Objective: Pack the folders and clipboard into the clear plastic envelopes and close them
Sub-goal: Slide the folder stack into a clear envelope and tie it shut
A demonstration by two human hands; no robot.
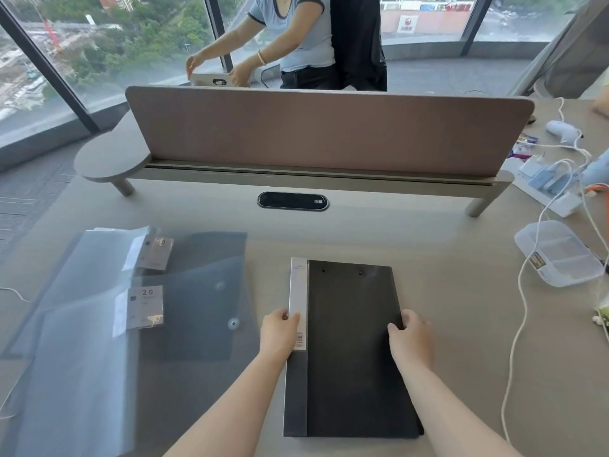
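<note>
Nearest the camera, two bare forearms reach forward over the bench (445,291) to a stack of dark folders (352,351) lying flat in front of the person, its long side running away from the viewer. The left hand (280,331) grips the stack's left edge, its fingers curled over the white label strip (299,301) that runs along the spine, with the thumb on top. The right hand (412,334) grips the right edge at about the same height, thumb pressed on the black cover and fingers wrapped round the side. Two small rivet dots show near the far end of the top cover; whether this top piece is the clipboard cannot be told.

To the left of the stack, the clear plastic envelopes (108,308) lie overlapped and spread on the bench, apart from the folders. Each carries a paper label, one reading "20", and a round snap button (233,322) shows on the flap of the nearer one.

At the right edge sits a clear plastic compartment box (557,252), with white cables (524,298) trailing past it.

Further off, an oval cable port (292,201) is set in the bench, and behind it stands a brown divider panel (326,133). Beyond the panel another person (296,37) in a pale blue shirt handles a white device by the windows.
</note>
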